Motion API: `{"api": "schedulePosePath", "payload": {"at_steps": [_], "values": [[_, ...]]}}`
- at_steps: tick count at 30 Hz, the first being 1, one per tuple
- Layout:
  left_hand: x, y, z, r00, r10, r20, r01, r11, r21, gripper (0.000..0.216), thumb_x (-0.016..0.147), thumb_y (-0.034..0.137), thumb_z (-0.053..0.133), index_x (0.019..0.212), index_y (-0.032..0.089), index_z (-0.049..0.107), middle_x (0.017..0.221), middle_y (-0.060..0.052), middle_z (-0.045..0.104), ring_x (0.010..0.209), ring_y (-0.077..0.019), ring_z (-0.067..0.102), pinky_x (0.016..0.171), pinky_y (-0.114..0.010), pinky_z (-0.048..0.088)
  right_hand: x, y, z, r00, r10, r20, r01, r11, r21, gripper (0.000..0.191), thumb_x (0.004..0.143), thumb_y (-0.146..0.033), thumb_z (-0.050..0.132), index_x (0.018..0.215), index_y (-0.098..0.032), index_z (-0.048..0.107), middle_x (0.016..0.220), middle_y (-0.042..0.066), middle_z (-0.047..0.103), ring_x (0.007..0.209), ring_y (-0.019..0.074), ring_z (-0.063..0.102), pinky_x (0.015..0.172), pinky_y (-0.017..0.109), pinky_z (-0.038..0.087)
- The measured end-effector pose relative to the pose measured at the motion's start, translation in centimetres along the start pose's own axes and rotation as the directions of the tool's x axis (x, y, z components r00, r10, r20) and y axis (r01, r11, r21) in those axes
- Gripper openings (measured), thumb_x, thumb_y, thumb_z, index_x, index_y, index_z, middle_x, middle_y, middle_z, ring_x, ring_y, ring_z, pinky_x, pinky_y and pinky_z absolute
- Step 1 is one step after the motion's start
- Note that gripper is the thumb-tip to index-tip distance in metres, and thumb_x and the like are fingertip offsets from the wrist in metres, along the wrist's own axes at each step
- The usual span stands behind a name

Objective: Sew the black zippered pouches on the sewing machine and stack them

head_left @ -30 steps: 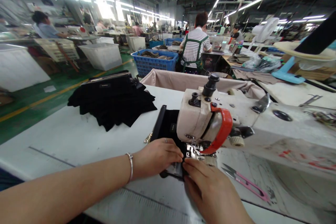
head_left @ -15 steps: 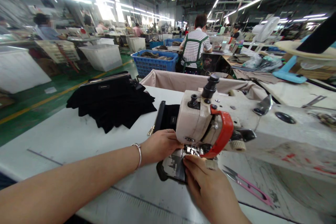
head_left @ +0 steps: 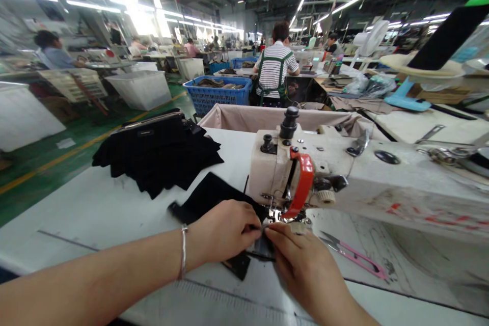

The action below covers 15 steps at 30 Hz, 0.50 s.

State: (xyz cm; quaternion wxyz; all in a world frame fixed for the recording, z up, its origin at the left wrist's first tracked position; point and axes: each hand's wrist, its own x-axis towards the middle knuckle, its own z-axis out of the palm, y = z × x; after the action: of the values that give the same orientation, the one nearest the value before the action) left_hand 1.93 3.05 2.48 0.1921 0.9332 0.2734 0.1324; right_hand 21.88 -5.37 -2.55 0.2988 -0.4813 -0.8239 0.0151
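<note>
Currently left hand [head_left: 223, 229] and right hand [head_left: 301, 265] both pinch the black fabric piece [head_left: 208, 196] on the desk [head_left: 95, 209], directly under the sewing machine [head_left: 344, 173] head. Risk: fingertips nearly touch the presser foot [head_left: 280, 214] — a slip likely means a needle strike or a skewed seam.

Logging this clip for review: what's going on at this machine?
A person works at a cream industrial sewing machine on a white table. The left hand and right hand meet on a black fabric piece, fingertips at its edge right by the presser foot. A pile of black fabric pieces lies to the left, pink-handled thread snips to the right. Other people work at benches behind.
</note>
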Motion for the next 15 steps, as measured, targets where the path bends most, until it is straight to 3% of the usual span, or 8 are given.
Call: {"api": "schedulePosePath", "payload": {"at_steps": [3, 6, 10, 15], "values": [[-1.3, 1.0, 0.0, 1.0, 0.003, 0.003, -0.003, 0.997, -0.076, 0.017, 0.084, 0.018, 0.067, 0.1, 0.019, 0.072, 0.099, -0.002, 0.072, 0.095, -0.0188, 0.063, 0.095, -0.034, 0.047, 0.1, -0.2, -0.1, 0.999, -0.05, -0.01, 0.05, 0.999, -0.012, 0.039, 0.083, -0.005, 0.048, 0.115, -0.021, 0.064, 0.113, 0.005, 0.069, 0.094, 0.02, 0.066, 0.081, 0.035, 0.054], [-2.5, 2.0, 0.6, 0.999, -0.032, -0.038, 0.028, 0.995, -0.096, 0.023, 0.087, 0.02, 0.064, 0.109, 0.018, 0.07, 0.113, -0.006, 0.068, 0.106, -0.0218, 0.057, 0.099, -0.039, 0.047, 0.3, -0.4, -0.2, 0.997, -0.08, -0.011, 0.08, 0.997, -0.013, 0.039, 0.081, -0.004, 0.049, 0.113, -0.02, 0.065, 0.109, 0.005, 0.07, 0.094, 0.0189, 0.067, 0.079, 0.033, 0.055], [-3.6, 3.7, 1.3, 0.994, -0.112, -0.011, 0.111, 0.993, -0.036, 0.043, 0.089, 0.033, 0.062, 0.126, 0.011, 0.061, 0.13, -0.014, 0.06, 0.117, -0.0294, 0.054, 0.105, -0.049, 0.044, 0.2, -0.2, -0.7, 0.998, -0.061, -0.003, 0.061, 0.998, 0.004, 0.039, 0.08, -0.004, 0.048, 0.11, -0.022, 0.065, 0.109, 0.004, 0.071, 0.094, 0.0184, 0.067, 0.082, 0.033, 0.055], [-4.6, 4.5, 1.4, 0.996, -0.064, 0.066, 0.061, 0.997, 0.049, 0.063, 0.083, 0.047, 0.068, 0.13, 0.007, 0.056, 0.138, -0.018, 0.053, 0.126, -0.0336, 0.05, 0.106, -0.05, 0.045, 0.1, 0.3, -1.3, 0.998, -0.066, -0.021, 0.067, 0.998, 0.022, 0.036, 0.083, -0.004, 0.046, 0.107, -0.021, 0.066, 0.109, 0.004, 0.071, 0.096, 0.019, 0.066, 0.085, 0.034, 0.054]]}}
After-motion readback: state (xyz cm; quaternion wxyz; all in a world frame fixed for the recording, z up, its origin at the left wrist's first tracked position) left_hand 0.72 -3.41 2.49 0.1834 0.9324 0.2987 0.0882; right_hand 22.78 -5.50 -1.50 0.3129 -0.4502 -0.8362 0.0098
